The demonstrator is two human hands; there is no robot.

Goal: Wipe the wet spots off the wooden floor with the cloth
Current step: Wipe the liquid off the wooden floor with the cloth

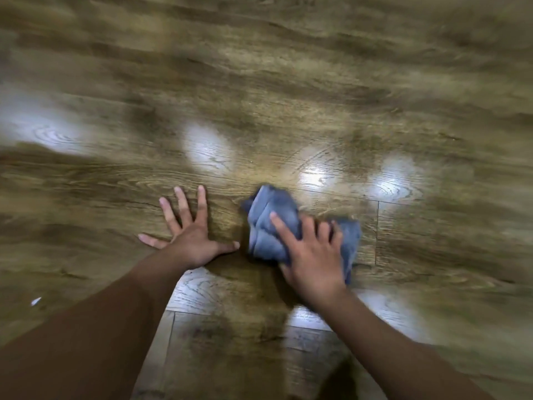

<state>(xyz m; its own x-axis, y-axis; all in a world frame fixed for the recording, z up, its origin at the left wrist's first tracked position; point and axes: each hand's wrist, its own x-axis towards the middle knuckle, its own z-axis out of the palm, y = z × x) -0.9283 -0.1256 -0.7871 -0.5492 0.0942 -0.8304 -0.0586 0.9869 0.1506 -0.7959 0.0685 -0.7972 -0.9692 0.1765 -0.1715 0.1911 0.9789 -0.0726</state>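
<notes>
Motion blur smears the wooden floor [259,82]; wet spots indistinguishable.

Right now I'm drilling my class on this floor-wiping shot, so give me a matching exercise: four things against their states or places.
Things:
1. left hand
2. right hand
3. cloth
4. small white scrap

States:
A. bunched and blue
B. flat on the wooden floor, fingers spread
C. on the floor at far left
D. pressing the cloth

Pairs: 1-B, 2-D, 3-A, 4-C

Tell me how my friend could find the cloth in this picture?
Start with the brown wooden floor, then follow the arm on the right down to the right hand. Bunched under its fingers is the cloth. It is the only blue, crumpled thing; the left hand lies flat on bare boards.
</notes>
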